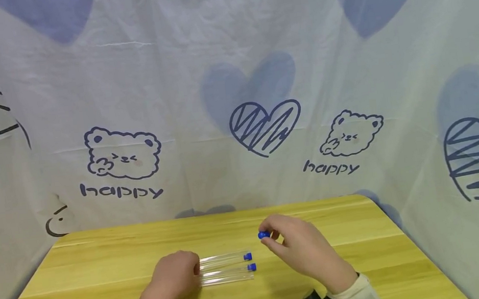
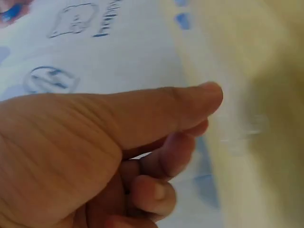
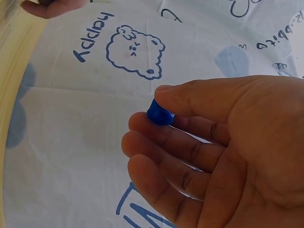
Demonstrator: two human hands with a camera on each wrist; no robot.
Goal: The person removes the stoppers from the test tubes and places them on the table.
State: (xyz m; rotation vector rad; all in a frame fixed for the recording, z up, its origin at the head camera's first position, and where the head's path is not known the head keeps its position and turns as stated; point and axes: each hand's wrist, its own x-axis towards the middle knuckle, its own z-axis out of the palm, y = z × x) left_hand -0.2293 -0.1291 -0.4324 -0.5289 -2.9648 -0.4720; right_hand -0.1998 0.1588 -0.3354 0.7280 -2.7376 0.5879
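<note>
In the head view my right hand is raised over the right half of the table, pinching a small blue cap between thumb and fingers. The right wrist view shows the cap under the thumb tip, against the index finger. My left hand is at the left ends of several clear test tubes, covering those ends in the head view. Its fingers are loosely curled, and nothing shows between thumb and fingers in the left wrist view. Two tubes bear blue caps; the nearest tube has an uncapped right end.
The tubes lie side by side on a yellow wood-grain table. A pale cloth printed with hearts and bears hangs behind the table and along both sides.
</note>
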